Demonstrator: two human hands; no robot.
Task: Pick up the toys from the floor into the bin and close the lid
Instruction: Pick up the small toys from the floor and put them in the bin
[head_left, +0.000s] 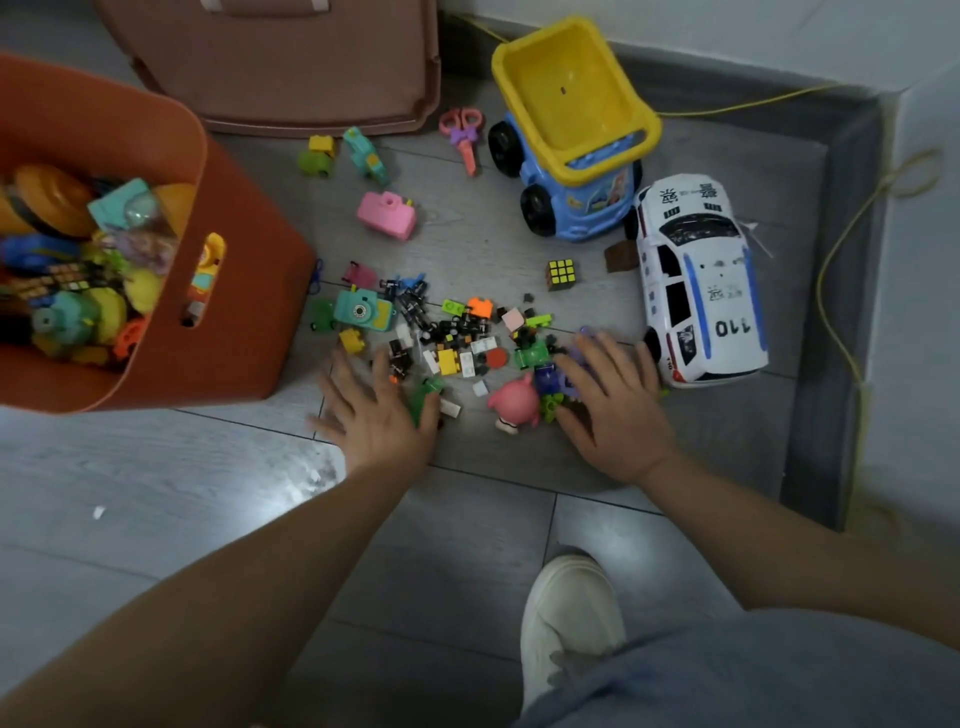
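An orange bin (244, 291) stands at the left, tilted toward me and holding several toys. A heap of small bricks (457, 338) lies on the grey floor. My left hand (379, 415) lies spread over the heap's left edge, fingers straight, over a green piece. My right hand (613, 405) lies spread over its right edge, on purple and green pieces. Between my hands lies a pink pig figure (511, 400). A teal toy camera (363, 310) lies by the bin. Farther out are a pink camera (387, 214), a cube puzzle (561, 274), toy scissors (464, 136), a blue-and-yellow dump truck (571, 135) and a white police car (698, 280).
The brown lid (291, 67) leans at the back, behind the bin. A yellow cord (831, 291) runs along the dark skirting at the right wall. My white shoe (571, 623) stands on the floor below my right arm.
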